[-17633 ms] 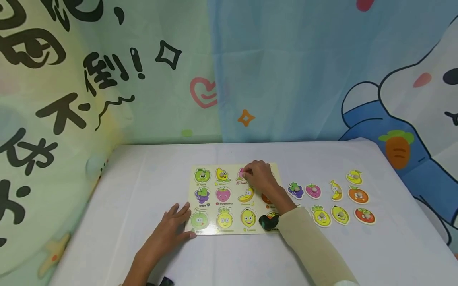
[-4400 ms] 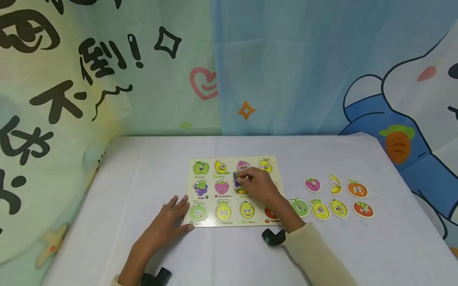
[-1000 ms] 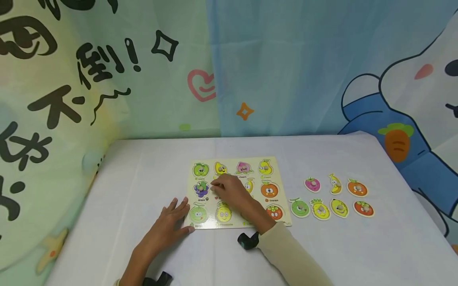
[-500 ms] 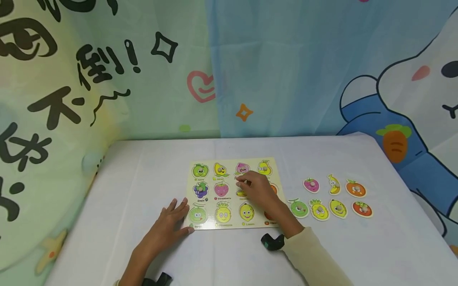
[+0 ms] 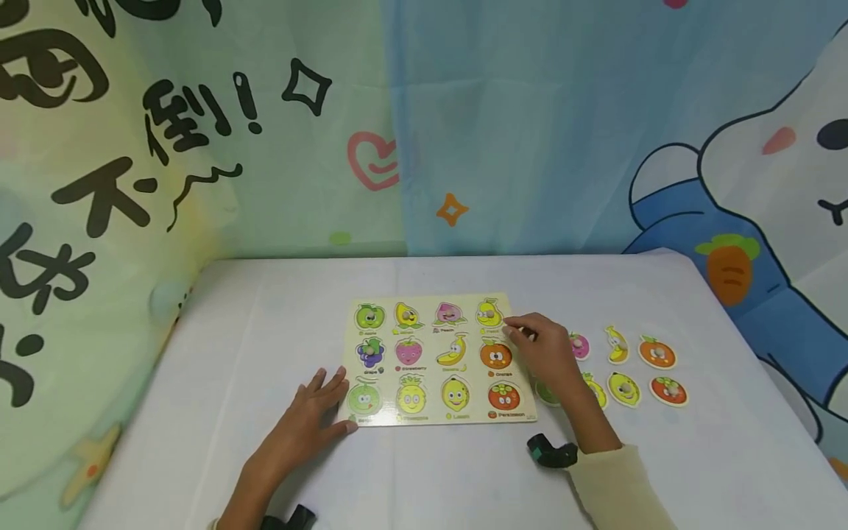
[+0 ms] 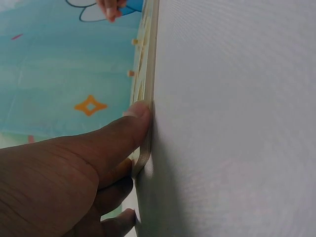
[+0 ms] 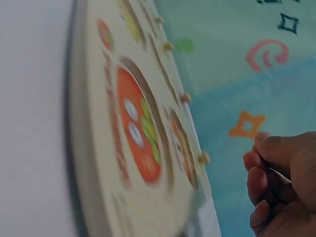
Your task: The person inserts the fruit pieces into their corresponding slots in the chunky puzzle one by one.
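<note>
A pale fruit puzzle board [image 5: 391,421] lies on the white table. Knobbed pieces sit in its top row, and the grape piece [image 5: 371,353] sits in the second row. My left hand [image 5: 306,421] rests at the board's near left corner, fingers extended; in the left wrist view its thumb [image 6: 131,126] touches the board's edge. Over the board's right edge hovers my right hand [image 5: 546,353], fingers loosely bent, thumb and forefinger close together, with no piece seen between them. It partly covers the strawberry piece [image 5: 579,346], melon piece [image 5: 546,394] and pineapple piece [image 5: 598,391].
Right of the board lie the banana piece [image 5: 617,345], orange piece [image 5: 657,353], lemon piece [image 5: 624,389] and red persimmon piece [image 5: 669,391]. A printed cloth backdrop [image 5: 517,147] hangs behind the table. Each wrist carries a black camera, such as the right wrist camera [image 5: 551,451].
The peach, pear and grape pieces have gone into the board. Over the last second my right hand moved from the grape place rightward to the board's edge. My left hand stayed put.
</note>
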The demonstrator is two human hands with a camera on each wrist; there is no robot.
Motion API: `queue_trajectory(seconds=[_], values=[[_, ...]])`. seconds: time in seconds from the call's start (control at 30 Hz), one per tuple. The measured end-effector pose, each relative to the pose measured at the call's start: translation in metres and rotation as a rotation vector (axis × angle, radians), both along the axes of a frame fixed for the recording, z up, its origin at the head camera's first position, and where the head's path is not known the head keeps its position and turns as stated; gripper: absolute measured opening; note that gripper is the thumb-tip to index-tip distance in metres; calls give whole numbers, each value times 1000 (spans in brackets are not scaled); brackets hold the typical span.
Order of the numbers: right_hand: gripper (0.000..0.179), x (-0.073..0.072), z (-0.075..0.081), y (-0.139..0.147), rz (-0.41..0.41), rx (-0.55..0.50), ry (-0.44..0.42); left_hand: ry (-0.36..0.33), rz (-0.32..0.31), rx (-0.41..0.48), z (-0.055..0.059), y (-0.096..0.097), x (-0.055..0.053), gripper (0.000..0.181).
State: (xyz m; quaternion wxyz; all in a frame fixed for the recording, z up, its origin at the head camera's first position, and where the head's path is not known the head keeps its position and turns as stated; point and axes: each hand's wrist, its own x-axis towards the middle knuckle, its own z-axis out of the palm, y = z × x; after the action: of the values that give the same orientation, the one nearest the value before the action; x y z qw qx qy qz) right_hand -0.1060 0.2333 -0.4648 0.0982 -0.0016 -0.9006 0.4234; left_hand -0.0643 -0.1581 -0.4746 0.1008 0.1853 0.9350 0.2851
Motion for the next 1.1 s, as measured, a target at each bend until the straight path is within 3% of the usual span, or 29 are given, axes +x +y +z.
queue_trajectory(seconds=[0.17, 0.5, 0.8, 1.1], values=[[25, 7, -1, 29, -143, 68, 30, -5, -4, 4, -2, -2, -1, 71], [33, 24, 3, 78, -313, 64, -123, -1, -6, -1, -3, -4, -2, 71], [37, 26, -8, 96, -370, 48, -225, -5, 18, -3, -5, -1, 0, 71], [38, 25, -20, 95, -289, 100, -226, 3, 5, -1, -5, -2, -2, 72]])
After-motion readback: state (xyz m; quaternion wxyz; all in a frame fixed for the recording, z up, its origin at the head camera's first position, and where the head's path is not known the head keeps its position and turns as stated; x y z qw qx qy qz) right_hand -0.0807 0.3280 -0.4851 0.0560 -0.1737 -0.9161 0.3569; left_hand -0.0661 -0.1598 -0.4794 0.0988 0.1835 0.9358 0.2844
